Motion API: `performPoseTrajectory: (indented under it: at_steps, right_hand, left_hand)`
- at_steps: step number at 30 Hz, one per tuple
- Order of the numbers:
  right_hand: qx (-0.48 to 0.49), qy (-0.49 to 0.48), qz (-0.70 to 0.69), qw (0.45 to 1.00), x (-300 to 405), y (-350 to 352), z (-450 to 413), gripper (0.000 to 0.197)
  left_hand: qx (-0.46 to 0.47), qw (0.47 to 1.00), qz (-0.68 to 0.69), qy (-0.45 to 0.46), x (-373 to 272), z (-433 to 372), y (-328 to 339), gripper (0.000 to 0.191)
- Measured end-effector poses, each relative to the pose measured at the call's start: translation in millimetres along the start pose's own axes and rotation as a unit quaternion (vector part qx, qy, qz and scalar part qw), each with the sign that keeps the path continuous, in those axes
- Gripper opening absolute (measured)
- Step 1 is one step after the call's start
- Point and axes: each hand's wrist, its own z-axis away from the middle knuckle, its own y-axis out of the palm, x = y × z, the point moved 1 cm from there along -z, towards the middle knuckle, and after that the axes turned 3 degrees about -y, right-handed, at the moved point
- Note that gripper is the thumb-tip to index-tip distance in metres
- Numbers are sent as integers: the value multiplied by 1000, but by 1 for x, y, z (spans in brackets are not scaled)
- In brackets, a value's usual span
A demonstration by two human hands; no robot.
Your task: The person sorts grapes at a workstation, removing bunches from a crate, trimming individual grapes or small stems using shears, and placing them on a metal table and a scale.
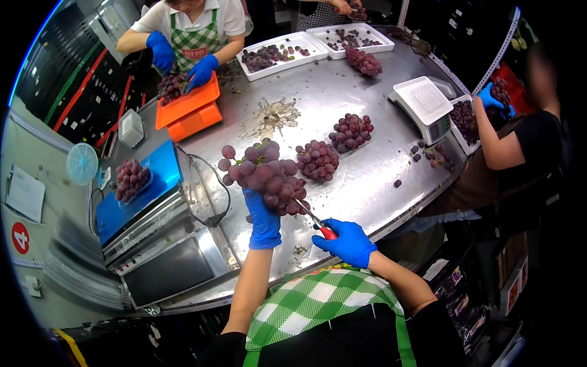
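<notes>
My left hand (263,222), in a blue glove, holds up a large bunch of red grapes (268,174) from below; its fingers are mostly hidden behind the fruit. Green stems show near the top of the bunch. My right hand (346,242), also gloved in blue, grips red-handled snips (328,232). Their metal blades reach into the lower right side of the bunch, where the tips are hidden among the grapes. Just beyond on the steel table (367,192) sit a grape bunch (318,160) and, farther right, another bunch in a clear tray (351,133).
To my left are a wrapping machine (169,266) and a blue plate (137,192) with packed grapes (132,180). Across the table a co-worker handles grapes on an orange scale (190,110). White trays (279,54) stand at the back. A white scale (424,105) and another co-worker are at right.
</notes>
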Motion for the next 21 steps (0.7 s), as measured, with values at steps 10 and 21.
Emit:
performPoseTrajectory:
  at_steps: [10, 21]
  right_hand:
    - [-46, 17, 6, 999, -23, -8, 17, 53]
    - [-118, 69, -15, 990, -80, 9, 21, 56]
  left_hand:
    - [12, 998, 58, -22, -30, -1, -1, 51]
    - [201, 947, 170, -183, -15, 0, -48, 40]
